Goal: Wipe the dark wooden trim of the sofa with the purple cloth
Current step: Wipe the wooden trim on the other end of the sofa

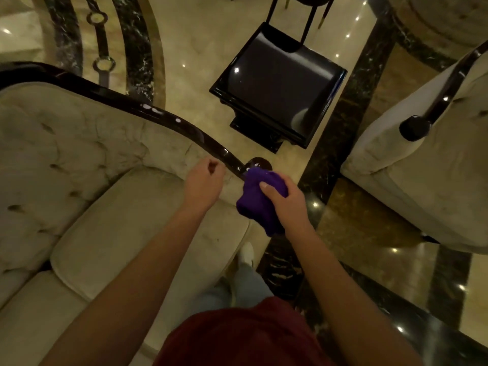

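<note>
A glossy dark wooden trim (pixel 148 109) runs along the top of the cream tufted sofa (pixel 79 159) and ends in a round knob at the arm's front. My right hand (pixel 285 202) grips the bunched purple cloth (pixel 260 204) and presses it against the trim's end, just below the knob. My left hand (pixel 204 180) hovers over the sofa arm beside the trim, fingers loosely curled and holding nothing.
A black lacquered side table (pixel 280 88) stands on the marble floor just beyond the sofa arm. A second cream armchair (pixel 422 167) with dark trim sits at the right. My legs and white shoe (pixel 247 253) are between sofa and floor inlay.
</note>
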`<state>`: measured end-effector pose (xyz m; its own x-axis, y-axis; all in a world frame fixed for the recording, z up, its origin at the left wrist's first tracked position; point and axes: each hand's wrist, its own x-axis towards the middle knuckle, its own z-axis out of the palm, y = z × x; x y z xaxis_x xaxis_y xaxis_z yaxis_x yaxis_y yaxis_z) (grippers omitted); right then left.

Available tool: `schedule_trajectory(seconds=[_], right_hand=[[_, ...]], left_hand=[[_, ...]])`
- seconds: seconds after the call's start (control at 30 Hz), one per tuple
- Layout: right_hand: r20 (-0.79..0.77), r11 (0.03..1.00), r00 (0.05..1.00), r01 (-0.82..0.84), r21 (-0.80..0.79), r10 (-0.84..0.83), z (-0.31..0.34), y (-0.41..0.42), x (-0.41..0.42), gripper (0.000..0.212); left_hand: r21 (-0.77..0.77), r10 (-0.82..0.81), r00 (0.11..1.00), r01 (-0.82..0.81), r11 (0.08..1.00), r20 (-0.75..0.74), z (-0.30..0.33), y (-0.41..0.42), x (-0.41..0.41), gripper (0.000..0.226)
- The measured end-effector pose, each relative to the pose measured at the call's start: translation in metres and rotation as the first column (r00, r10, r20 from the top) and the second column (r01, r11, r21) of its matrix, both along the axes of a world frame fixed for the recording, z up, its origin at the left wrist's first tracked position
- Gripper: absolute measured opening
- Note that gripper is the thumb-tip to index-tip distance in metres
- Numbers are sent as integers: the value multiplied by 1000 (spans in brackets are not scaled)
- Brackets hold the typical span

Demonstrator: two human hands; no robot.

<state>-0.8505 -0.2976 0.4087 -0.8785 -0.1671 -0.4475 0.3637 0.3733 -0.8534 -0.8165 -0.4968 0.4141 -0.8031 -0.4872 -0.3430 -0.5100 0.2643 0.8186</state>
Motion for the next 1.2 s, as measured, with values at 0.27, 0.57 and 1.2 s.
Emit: schedule_trajectory(seconds=[0.27,0.57,1.2], right_hand=[[-128,978,992,29,206,-3,-63,-9,-113,32],[-261,891,938,-95,444,230,-140,-39,-166,21],[-481,749,727,-70,658,490,-227,-25,-97,29]], left_hand=[[-531,-298,954,265,805,25,-79,-31,-88,19],[-630,-535,763,623,463,362,-130,-52,-182,41],[-751,-433,802,567,337,411,-180,-70,-190,53]])
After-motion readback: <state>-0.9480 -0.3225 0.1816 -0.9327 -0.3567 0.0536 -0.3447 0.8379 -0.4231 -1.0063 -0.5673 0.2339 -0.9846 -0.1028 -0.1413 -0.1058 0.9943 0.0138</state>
